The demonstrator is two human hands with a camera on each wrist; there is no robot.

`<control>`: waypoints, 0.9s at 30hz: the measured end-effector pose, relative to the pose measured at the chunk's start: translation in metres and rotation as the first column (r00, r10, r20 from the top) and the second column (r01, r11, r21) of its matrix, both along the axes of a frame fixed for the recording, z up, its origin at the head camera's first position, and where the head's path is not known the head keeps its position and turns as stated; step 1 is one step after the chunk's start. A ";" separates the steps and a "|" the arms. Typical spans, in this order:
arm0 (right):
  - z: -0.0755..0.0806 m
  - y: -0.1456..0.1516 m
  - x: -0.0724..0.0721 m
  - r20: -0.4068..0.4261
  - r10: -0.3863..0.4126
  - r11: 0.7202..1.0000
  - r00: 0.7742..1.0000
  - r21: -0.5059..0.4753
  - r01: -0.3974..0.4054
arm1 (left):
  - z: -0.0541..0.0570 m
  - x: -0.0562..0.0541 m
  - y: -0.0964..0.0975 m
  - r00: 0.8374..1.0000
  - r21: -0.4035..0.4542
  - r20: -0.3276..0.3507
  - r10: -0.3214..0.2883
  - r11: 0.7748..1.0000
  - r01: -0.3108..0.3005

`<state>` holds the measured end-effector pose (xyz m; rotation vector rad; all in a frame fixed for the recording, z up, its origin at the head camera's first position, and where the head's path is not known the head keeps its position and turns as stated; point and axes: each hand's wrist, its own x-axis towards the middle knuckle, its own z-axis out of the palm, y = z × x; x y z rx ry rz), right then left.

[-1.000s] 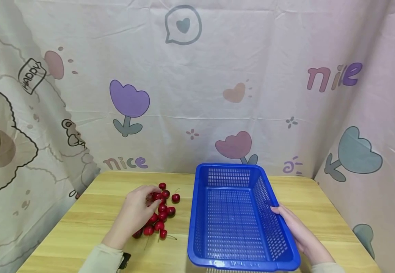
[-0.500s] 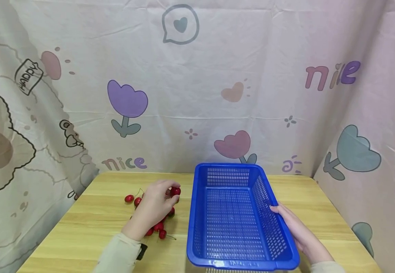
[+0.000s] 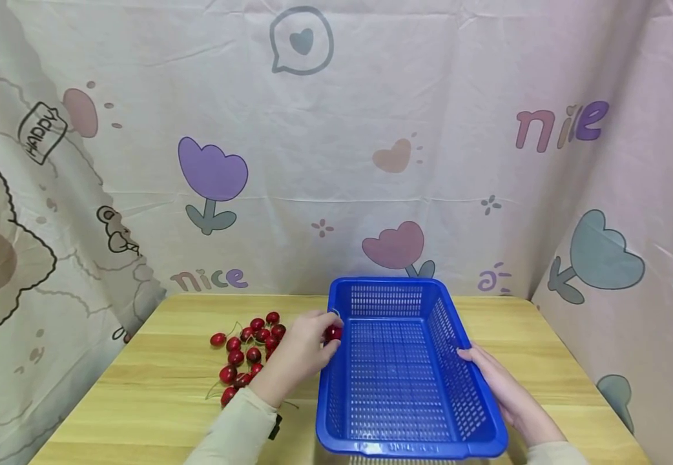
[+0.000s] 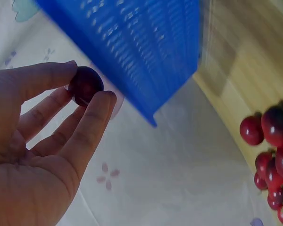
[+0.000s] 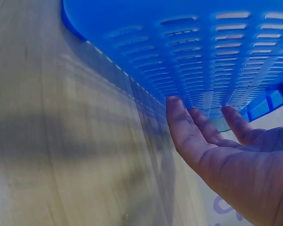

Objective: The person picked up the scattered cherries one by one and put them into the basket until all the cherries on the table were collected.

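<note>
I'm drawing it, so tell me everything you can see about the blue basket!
The blue basket looks plastic: a long rectangle with rounded corners, a solid rim, and slotted walls and floor. It opens upward, right of the cherries; I can't tell if it rests flat on the table. The right hand holds its right side, thumb over the rim. The left hand, pinching a cherry, is at its left rim, maybe touching it.
</note>
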<state>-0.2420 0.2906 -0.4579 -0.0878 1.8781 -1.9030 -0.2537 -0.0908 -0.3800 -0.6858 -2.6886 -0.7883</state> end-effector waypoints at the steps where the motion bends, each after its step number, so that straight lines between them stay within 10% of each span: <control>1: 0.000 0.000 0.000 -0.002 0.001 1.000 1.000 -0.001 -0.001 | -0.001 0.000 0.003 1.000 -0.012 -0.002 -0.010 1.000 0.010; 17: 0.001 -0.001 0.001 -0.008 0.001 1.000 1.000 -0.001 -0.001 | -0.005 0.004 0.028 0.989 -0.179 0.047 -0.143 0.973 0.149; 27: 0.001 -0.001 0.002 -0.014 -0.008 1.000 1.000 0.019 0.008 | -0.003 0.009 0.037 0.945 -0.259 0.170 -0.278 0.913 0.316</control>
